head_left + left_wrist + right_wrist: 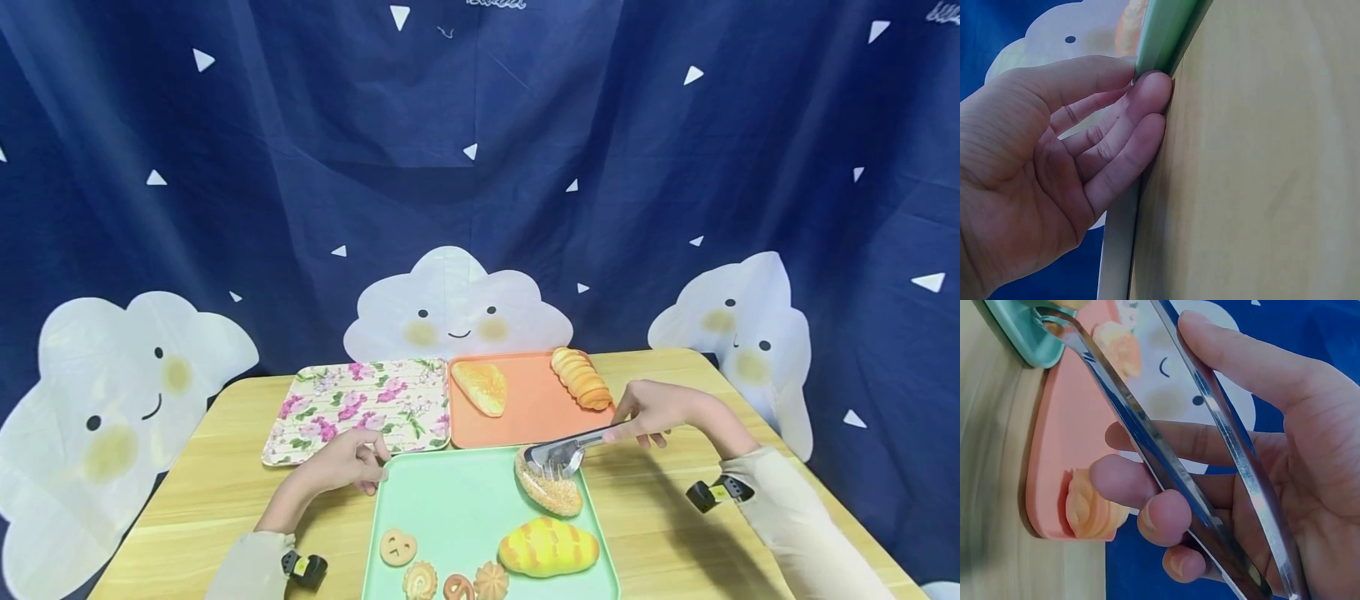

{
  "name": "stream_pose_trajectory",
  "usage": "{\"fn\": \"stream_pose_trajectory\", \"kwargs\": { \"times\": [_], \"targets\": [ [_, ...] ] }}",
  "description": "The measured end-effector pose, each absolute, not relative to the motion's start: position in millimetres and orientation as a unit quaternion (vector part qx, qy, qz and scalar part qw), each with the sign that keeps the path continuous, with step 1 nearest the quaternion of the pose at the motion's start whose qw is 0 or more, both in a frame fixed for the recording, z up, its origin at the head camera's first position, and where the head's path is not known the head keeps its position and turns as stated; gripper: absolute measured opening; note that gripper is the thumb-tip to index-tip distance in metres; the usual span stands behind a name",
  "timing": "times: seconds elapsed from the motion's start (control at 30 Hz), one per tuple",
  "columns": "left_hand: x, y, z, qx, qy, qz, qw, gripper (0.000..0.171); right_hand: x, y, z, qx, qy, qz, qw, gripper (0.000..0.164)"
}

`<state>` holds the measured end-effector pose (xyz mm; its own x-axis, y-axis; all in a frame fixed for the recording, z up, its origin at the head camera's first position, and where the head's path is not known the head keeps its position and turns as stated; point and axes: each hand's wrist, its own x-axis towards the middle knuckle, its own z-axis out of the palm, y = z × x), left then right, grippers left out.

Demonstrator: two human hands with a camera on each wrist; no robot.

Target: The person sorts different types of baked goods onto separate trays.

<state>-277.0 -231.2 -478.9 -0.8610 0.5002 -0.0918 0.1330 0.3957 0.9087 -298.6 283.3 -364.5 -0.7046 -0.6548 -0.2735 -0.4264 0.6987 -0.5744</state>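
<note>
My left hand (348,462) pinches the far left corner of the green tray (442,492), thumb above and fingers curled at its edge, as the left wrist view shows. In my right hand (656,408) I grip metal bread tongs (1138,422), the thumb along one arm and the fingers round the other. The tongs' slotted head lies over a sugar-dusted oval bread (558,497) at the tray's far right. Nearer me on the tray lie a yellow striped bread roll (549,547), a button-like round cookie (397,547), a swirl cookie (420,580), a pretzel-shaped cookie (458,587) and a flower-shaped cookie (491,581).
Behind the green tray stands an orange tray (525,417) with a wedge-shaped pastry (482,386) and a ridged croissant-like bread (581,379). A floral tray (360,408) is at its left. All rest on a wooden table (667,517) before a dark blue curtain (480,200).
</note>
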Motion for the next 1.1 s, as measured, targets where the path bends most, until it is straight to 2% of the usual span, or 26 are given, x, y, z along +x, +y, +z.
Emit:
{"fn": "stream_pose_trajectory", "kwargs": {
  "times": [0.2,0.67,1.1],
  "targets": [
    [-277.3,-231.5,-479.4,0.195,0.816,0.514,0.179,0.018,-299.8,278.4,-364.9,-0.313,0.882,-0.256,0.241,0.02],
    [-277.3,-231.9,-477.5,0.202,0.82,0.507,0.175,0.018,-301.5,271.7,-358.1,-0.351,0.871,-0.278,0.203,0.018],
    [-276.0,-231.7,-475.6,0.207,0.823,0.5,0.174,0.018,-309.5,267.9,-350.4,-0.349,0.883,-0.286,0.129,0.017]
  ]
}}
